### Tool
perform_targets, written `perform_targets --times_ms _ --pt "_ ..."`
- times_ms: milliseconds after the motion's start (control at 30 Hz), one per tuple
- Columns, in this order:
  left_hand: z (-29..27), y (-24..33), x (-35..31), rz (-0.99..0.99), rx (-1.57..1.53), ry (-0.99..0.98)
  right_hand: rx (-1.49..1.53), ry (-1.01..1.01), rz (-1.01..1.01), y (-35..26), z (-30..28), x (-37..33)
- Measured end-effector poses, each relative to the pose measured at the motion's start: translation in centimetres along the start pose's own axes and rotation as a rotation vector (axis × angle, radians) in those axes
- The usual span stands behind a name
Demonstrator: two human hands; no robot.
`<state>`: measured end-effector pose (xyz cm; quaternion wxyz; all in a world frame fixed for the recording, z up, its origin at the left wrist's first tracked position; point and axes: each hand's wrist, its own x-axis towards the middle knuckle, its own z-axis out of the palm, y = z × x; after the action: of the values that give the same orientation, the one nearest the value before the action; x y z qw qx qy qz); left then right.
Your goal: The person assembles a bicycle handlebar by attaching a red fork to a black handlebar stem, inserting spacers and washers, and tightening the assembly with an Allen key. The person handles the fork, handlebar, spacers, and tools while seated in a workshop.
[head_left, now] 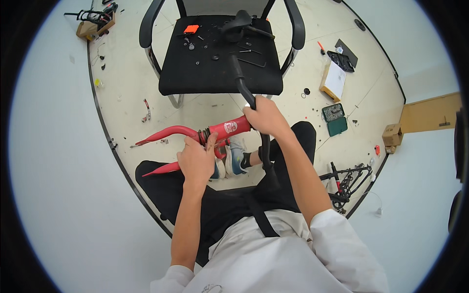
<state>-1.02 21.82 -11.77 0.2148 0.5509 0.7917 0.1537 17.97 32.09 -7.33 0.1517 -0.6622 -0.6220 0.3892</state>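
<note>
Across my lap lies a red bicycle fork, its two blades pointing left. A red head tube with a white emblem sits at its right end, and black rings show between the two. My left hand is closed round the fork by these rings, thumb against them. A black handlebar crosses the tube's right end, one grip reaching over the chair seat and the other end by my thigh. My right hand is wrapped round the handlebar's middle; its palm hides the joint.
Ahead stands a black armchair bearing a bicycle saddle, an orange block, a hex key and small parts. A green case, a flat box and a dark bicycle frame lie on the right. Walls flank both sides.
</note>
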Motion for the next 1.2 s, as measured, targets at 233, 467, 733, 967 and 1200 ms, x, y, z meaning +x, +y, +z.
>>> perform_targets --times_ms 233,467,733,967,1200 --pt "-1.4 -2.4 2.2 -0.025 -0.062 -0.051 0.656 -0.273 0.011 3.7 -1.8 -0.2" --pt "-2.4 -4.7 2.3 -0.100 -0.149 -0.078 0.645 -0.289 -0.210 5.9 1.9 -2.3" --pt "-1.8 -8.1 6.7 -0.185 -0.144 -0.019 0.526 -0.265 -0.412 3.3 5.2 -1.8" --pt "-0.1 -6.6 4.7 0.012 -0.110 0.065 0.512 -0.037 -0.350 6.2 5.3 -6.4" --pt "-0.2 -4.3 4.3 0.229 -0.071 0.054 0.548 0.036 -0.283 9.9 7.2 -11.3"
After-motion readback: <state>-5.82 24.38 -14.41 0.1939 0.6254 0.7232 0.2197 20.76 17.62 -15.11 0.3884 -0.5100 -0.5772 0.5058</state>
